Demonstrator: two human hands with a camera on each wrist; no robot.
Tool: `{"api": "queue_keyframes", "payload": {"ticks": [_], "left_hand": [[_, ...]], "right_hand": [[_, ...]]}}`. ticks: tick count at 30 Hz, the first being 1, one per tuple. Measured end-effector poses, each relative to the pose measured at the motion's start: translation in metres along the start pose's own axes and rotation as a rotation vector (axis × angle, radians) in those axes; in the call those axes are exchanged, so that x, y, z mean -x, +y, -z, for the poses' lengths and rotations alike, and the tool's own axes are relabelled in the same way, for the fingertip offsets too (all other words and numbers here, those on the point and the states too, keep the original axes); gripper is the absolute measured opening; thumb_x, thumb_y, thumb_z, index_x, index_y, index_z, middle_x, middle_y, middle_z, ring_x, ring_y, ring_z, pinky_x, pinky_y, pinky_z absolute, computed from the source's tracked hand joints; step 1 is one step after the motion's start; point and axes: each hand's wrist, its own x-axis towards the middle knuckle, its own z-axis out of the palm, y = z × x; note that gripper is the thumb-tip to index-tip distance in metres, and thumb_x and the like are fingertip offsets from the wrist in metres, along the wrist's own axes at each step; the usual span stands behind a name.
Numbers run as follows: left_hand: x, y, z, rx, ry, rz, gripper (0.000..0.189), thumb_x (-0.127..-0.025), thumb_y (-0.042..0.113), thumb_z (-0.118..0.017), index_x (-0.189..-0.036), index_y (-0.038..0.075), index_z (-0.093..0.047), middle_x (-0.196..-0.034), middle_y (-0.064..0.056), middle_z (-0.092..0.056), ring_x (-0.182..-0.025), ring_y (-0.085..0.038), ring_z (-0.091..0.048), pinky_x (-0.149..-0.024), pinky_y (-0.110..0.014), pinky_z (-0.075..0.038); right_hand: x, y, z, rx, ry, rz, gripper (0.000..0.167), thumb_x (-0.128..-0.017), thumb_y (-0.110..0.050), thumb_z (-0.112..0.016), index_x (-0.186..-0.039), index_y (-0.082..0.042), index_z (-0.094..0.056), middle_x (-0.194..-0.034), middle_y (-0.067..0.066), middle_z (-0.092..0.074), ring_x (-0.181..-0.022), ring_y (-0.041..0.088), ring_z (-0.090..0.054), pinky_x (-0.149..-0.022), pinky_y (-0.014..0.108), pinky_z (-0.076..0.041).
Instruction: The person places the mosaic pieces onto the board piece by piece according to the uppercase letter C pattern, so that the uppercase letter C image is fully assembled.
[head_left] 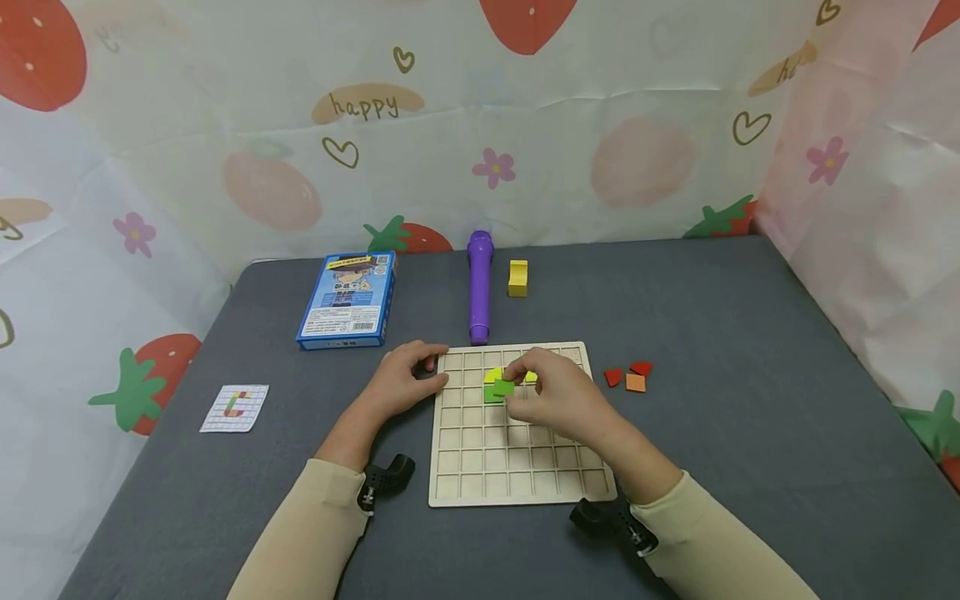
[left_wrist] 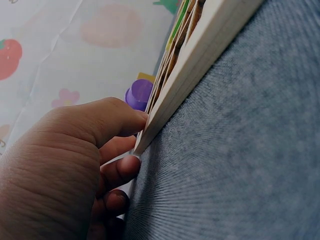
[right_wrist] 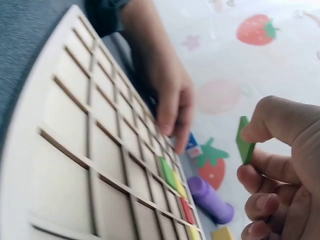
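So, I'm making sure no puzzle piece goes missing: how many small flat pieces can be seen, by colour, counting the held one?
Flat red pieces: 3
Flat green pieces: 2
Flat yellow pieces: 2
Flat orange square piece: 1
Total visible: 8

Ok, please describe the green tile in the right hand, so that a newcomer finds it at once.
On the grey table, find the pale wooden board. Above its far half, the right hand pinches a small green tile. Its green neighbour lies on the board, but this tile is held in the air.
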Motion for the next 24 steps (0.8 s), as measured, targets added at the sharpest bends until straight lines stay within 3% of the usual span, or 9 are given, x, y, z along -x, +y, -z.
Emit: {"api": "queue_keyframes", "payload": {"ticks": [5, 13, 19, 24], "left_hand": [[0.001, 0.000, 0.000, 0.001, -0.001, 0.003, 0.038, -0.092, 0.021, -0.075, -0.128, 0.009, -0.071, -0.089, -0.001, -0.054, -0.086, -0.021, -0.047, -0.084, -0.044, -0.027], [0.000, 0.001, 0.001, -0.001, -0.002, -0.009, 0.040, -0.092, 0.021, -0.075, -0.130, 0.008, -0.070, -0.090, -0.001, -0.054, -0.086, -0.022, -0.047, -0.084, -0.044, -0.028], [0.000, 0.002, 0.001, -0.001, 0.002, -0.009, 0.041, -0.092, 0.021, -0.075, -0.130, 0.008, -0.070, -0.089, -0.001, -0.054, -0.085, -0.022, -0.047, -0.084, -0.045, -0.027], [0.001, 0.001, 0.001, 0.002, 0.006, -0.012, 0.041, -0.092, 0.021, -0.075, -0.130, 0.008, -0.070, -0.089, -0.001, -0.054, -0.085, -0.022, -0.047, -0.084, -0.045, -0.027]], "right_hand": [[-0.002, 0.001, -0.016, 0.147, -0.071, 0.002, 0.020, -0.078, -0.016, -0.077, -0.098, -0.016, -0.074, -0.094, -0.002, -0.061, -0.083, 0.016, -0.055, -0.073, 0.034, -0.047], [-0.001, 0.006, -0.029, 0.301, -0.123, 0.024, 0.019, -0.082, -0.016, -0.078, -0.101, -0.016, -0.079, -0.086, -0.005, -0.056, -0.075, 0.012, -0.050, -0.065, 0.030, -0.043], [0.000, 0.007, -0.031, 0.367, -0.073, 0.083, 0.017, -0.086, -0.021, -0.082, -0.102, -0.018, -0.085, -0.076, -0.009, -0.048, -0.064, 0.008, -0.043, -0.053, 0.026, -0.036], [0.000, 0.008, -0.033, 0.381, -0.044, 0.095, 0.010, -0.085, -0.021, -0.084, -0.095, -0.021, -0.086, -0.075, -0.012, -0.048, -0.063, 0.005, -0.044, -0.053, 0.025, -0.037]]}}
